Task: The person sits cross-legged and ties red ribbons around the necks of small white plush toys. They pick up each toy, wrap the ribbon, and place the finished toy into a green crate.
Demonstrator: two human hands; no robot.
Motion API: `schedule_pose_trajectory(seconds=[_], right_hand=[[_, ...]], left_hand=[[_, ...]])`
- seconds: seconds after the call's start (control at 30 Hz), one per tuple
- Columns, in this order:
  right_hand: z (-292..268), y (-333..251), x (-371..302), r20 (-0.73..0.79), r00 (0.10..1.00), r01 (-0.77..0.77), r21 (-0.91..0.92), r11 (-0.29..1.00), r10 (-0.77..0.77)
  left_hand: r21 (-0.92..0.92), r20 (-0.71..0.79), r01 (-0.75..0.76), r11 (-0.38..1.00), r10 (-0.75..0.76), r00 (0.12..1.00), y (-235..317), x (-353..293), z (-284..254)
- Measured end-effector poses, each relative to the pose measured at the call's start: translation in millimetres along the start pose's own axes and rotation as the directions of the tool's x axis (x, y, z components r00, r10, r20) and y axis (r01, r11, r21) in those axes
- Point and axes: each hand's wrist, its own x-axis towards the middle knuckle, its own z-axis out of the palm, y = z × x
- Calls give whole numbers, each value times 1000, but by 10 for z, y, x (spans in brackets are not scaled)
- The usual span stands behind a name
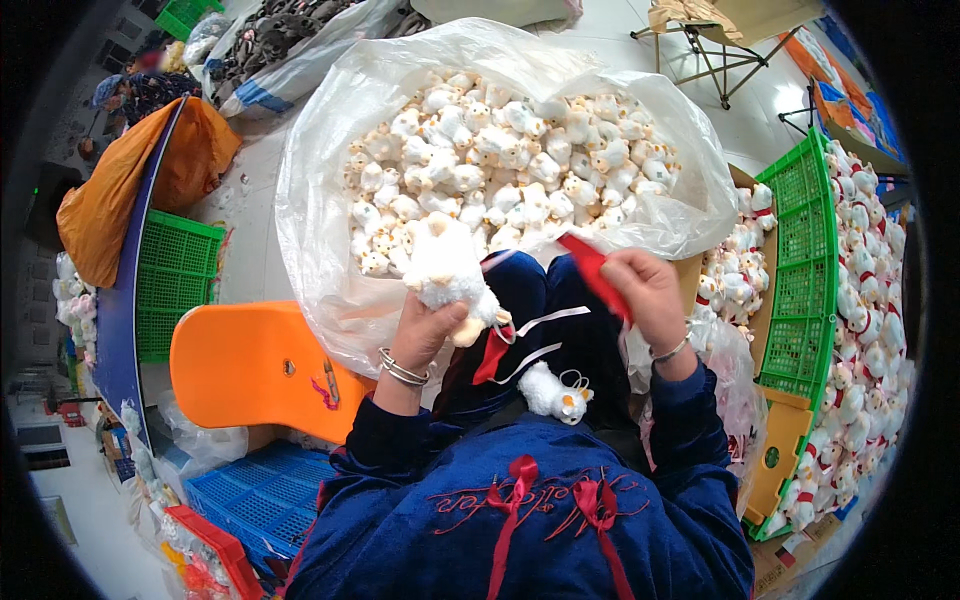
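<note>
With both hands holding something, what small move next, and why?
I'd probably bring the narrow red fabric strip toward the fluffy white plush toy: the left hand grips the toy, the right hand holds the strip, and its red cloth is apart from the toy.

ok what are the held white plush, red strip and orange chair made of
White plush in the left hand: probably synthetic pile; its surface looks fluffy and matte.
Red strip in the right hand: likely cloth, thin and flat; which fabric, I can't tell.
Orange chair: seemingly moulded plastic, smooth and evenly coloured, with rounded edges.
</note>
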Motion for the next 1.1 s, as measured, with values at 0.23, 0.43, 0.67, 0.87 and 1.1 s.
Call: schedule_pose_trajectory(seconds=[0.23, 0.43, 0.67, 0.87, 1.1], right_hand=[[-265, 9, 346, -196, 980, 54, 412, 910, 31], [-147, -462, 503, -241, 930, 275, -52, 960, -279], [392, -642, 340, 732, 677, 484, -368, 794, -73], [527, -522, 186, 768, 638, 328, -345, 880, 63], [719, -191, 16, 495, 866, 46, -207, 977, 64]], left_hand=[[114, 191, 159, 981, -179, 965, 177, 174, 125], [816, 512, -301, 493, -376, 773, 553, 309, 521], [853, 422, -521, 3, -591, 688, 843, 412, 939], [872, 488, -440, 214, -314, 814, 891, 458, 851], [691, 505, -514, 509, 168, 846, 798, 551, 899]])
